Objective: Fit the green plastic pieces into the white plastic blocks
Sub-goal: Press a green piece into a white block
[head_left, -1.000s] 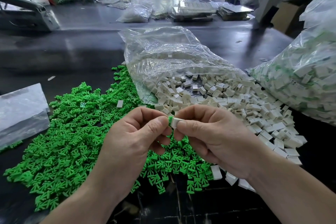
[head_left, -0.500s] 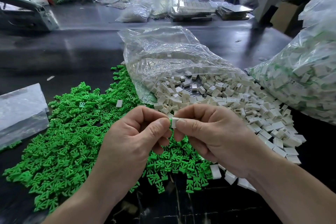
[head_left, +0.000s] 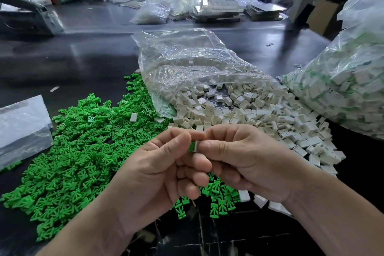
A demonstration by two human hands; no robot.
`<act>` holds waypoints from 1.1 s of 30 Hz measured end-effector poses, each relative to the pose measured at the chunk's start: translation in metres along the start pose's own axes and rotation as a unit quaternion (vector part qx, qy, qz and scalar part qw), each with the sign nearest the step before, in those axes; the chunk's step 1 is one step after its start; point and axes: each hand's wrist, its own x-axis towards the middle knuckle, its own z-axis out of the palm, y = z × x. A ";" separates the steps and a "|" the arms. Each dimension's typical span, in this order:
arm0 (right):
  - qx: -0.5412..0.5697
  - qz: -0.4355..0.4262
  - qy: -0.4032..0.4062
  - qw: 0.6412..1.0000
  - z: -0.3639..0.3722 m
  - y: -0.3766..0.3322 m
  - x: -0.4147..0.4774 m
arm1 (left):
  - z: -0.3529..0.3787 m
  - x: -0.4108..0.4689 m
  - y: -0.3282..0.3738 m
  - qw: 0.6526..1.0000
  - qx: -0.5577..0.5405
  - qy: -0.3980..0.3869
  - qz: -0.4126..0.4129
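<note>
Both forearms reach in from the bottom edge and meet above the near part of the dark, glossy worktable [head_left: 87, 58]. The left hand [head_left: 158, 170] has thumb and forefinger closed narrowly on a small green piece [head_left: 192, 146], with the other fingers curled under the palm. The right hand [head_left: 247, 160] faces it, thumb and forefinger pinching a white block [head_left: 197, 145], the remaining fingers folded in. The green piece sits against the block's left face; how far in it goes is hidden by the fingertips.

Below and to the left spreads a heap of loose green pieces [head_left: 79, 151], matte, flat and fan-shaped with a stem. Boxy, smooth-sided white blocks [head_left: 255, 116] spill from a crinkled clear bag [head_left: 187, 62]. To the right a bulging bag [head_left: 345, 89] holds white blocks with green showing among them.
</note>
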 end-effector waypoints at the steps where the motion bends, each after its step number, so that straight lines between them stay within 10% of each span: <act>1: -0.002 0.003 -0.005 1.000 -0.001 -0.001 0.000 | -0.001 0.000 0.001 1.000 -0.005 -0.006 -0.005; 33: 0.087 -0.039 -0.018 0.995 0.005 0.007 0.003 | 0.001 0.005 -0.004 0.998 0.015 -0.010 0.066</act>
